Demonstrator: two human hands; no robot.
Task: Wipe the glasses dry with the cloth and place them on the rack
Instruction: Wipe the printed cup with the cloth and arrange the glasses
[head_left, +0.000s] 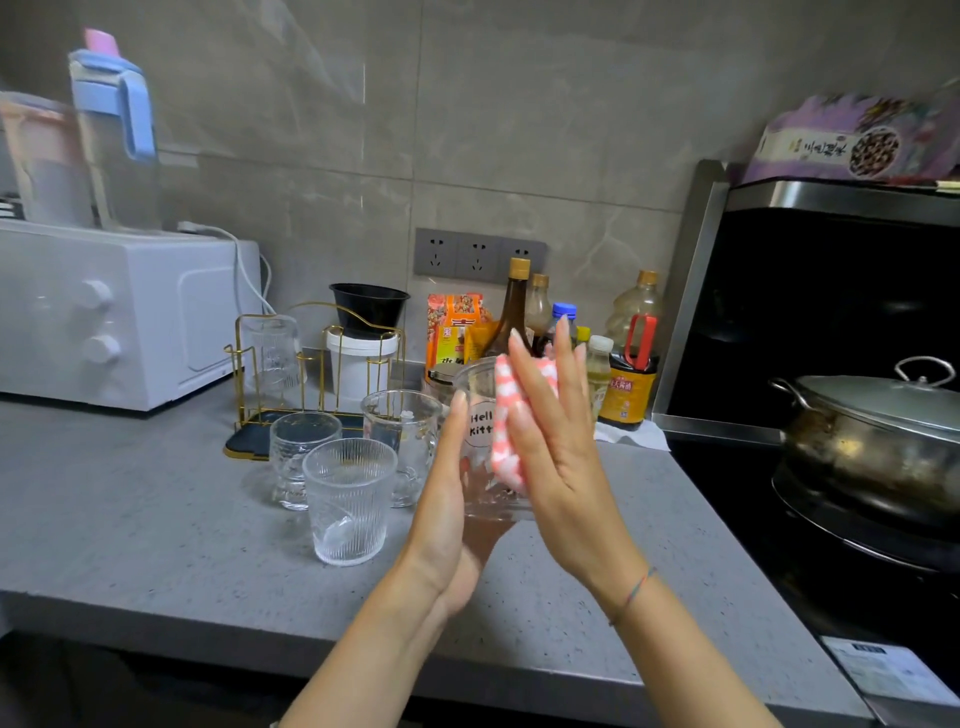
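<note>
I hold a clear glass printed "Hello Kitty" (480, 431) above the grey counter. My left hand (441, 499) supports its left side and base with straight fingers. My right hand (550, 441) presses a pink-and-white checked cloth (506, 415) flat against the glass's right side. Three more clear glasses stand on the counter to the left: a ribbed one (348, 499) in front, a smaller one (301, 457) behind it and a mug-like one (402, 441). The gold wire rack (311, 374) on a dark base stands behind them with one ribbed glass (272, 353) upside down on it.
A white microwave (119, 312) sits at the left. Behind the rack are a white tub with a black bowl (366, 332). Sauce and oil bottles (623, 364) line the wall. A lidded steel pot (872, 441) sits on the black hob at right.
</note>
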